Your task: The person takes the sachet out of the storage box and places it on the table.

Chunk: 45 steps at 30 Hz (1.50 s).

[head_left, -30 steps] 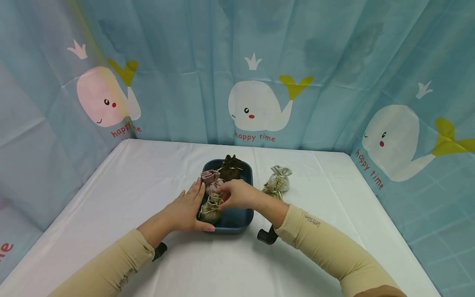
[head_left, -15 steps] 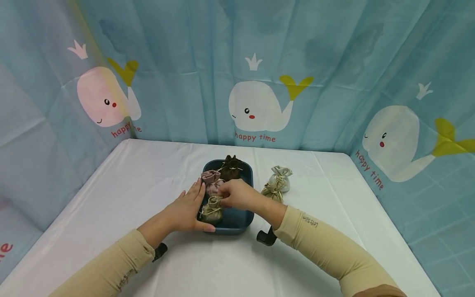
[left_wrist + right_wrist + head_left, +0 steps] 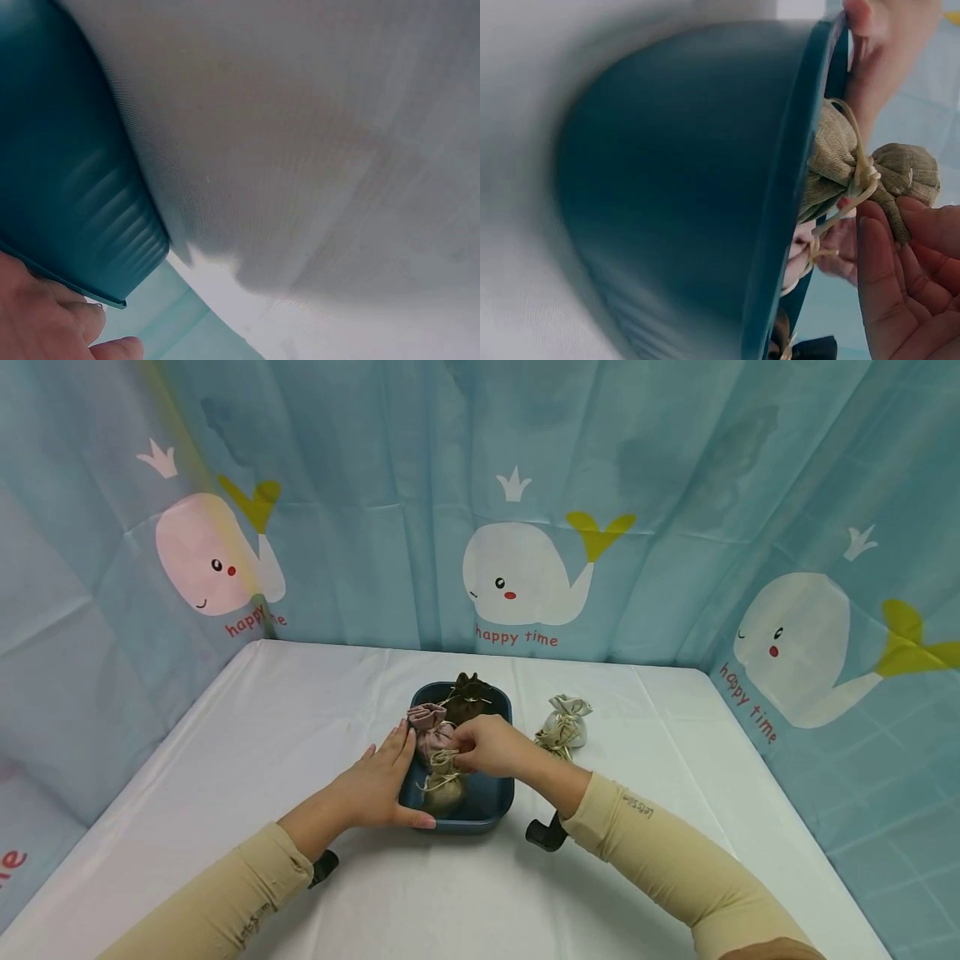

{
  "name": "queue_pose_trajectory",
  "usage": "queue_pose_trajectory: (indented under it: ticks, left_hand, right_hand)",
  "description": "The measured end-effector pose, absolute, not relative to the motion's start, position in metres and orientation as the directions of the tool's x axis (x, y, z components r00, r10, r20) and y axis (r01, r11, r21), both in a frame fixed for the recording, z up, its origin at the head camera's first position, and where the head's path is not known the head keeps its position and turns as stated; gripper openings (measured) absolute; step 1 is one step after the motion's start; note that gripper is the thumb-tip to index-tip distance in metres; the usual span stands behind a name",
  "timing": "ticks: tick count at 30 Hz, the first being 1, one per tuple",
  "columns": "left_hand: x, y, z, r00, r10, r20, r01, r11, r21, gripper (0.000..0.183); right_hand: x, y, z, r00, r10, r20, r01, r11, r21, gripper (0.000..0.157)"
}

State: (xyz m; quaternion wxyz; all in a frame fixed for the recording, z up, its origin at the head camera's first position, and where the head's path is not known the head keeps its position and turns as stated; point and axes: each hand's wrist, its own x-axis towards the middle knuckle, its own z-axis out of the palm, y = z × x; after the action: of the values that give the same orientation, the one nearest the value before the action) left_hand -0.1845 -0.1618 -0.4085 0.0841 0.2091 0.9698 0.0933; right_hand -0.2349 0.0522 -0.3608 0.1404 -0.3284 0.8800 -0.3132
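Olive bag point(image 3: 444, 795): inside the bin point(image 3: 465, 827), near end, toward the left side, neck uppermost. Cord tied round the neck; in the right wrist view the gathered top stands clear of the rim. Base hidden there by the wall; cannot tell whether it bears on the bin's floor.

Right hand point(image 3: 491, 746): narrow, thumb and fingers pinching the gathered cloth above the cord.

Left hand point(image 3: 378, 781): wide, fingers laid along the bin's left rim, thumb out over the near rim. Holds no bag; seems to brace the bin.

Just beyond the olive bag, the pink bag point(image 3: 433, 739), by the left wall. Farther back, the brown bag point(image 3: 467, 697) in the far end. Bare floor shows at the near right.

Outside, right of the bin on the tabletop point(image 3: 300, 710): gold bag point(image 3: 555, 742), partly behind the right forearm, and pale bag point(image 3: 568, 728) just beyond it.

Step in hand, as judged: positioning the olive bag among the others, though the start of a lift looks much the same. Next move, if placing: settle the base, then loosen the pinch without snagging the cord.
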Motion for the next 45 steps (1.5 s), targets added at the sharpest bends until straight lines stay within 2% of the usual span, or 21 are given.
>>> queue_pose_trajectory:
  ticks: [12,26,32,36,40,45]
  left_hand:
    - [-0.185,-0.161,-0.408,-0.902,0.412,-0.129,0.377,0.898,0.226,0.133]
    - [-0.186,-0.16,-0.409,-0.902,0.411,-0.135,0.378,0.901,0.214,0.133]
    - [-0.186,-0.16,-0.409,-0.903,0.408,-0.135,0.376,0.902,0.213,0.133]
    - [-0.186,-0.159,-0.408,-0.904,0.405,-0.141,0.372,0.904,0.212,0.133]
    - [-0.186,-0.159,-0.409,-0.904,0.402,-0.145,0.367,0.904,0.218,0.133]
    - [-0.186,-0.159,-0.41,-0.905,0.399,-0.146,0.364,0.906,0.218,0.133]
  right_hand:
    - [-0.246,0.07,-0.357,-0.752,-0.65,-0.106,-0.472,0.644,-0.602,0.01]
    - [-0.248,0.09,-0.352,-0.768,-0.62,-0.159,-0.407,0.666,-0.625,0.005]
    - [-0.248,0.098,-0.353,-0.776,-0.619,-0.122,-0.428,0.658,-0.619,0.023]
    - [-0.246,0.103,-0.355,-0.781,-0.618,-0.096,-0.438,0.651,-0.62,0.028]
    - [-0.242,0.106,-0.362,-0.8,-0.597,-0.058,-0.439,0.649,-0.621,0.025]
    - [-0.236,0.109,-0.373,-0.833,-0.553,0.003,-0.423,0.633,-0.648,0.013]
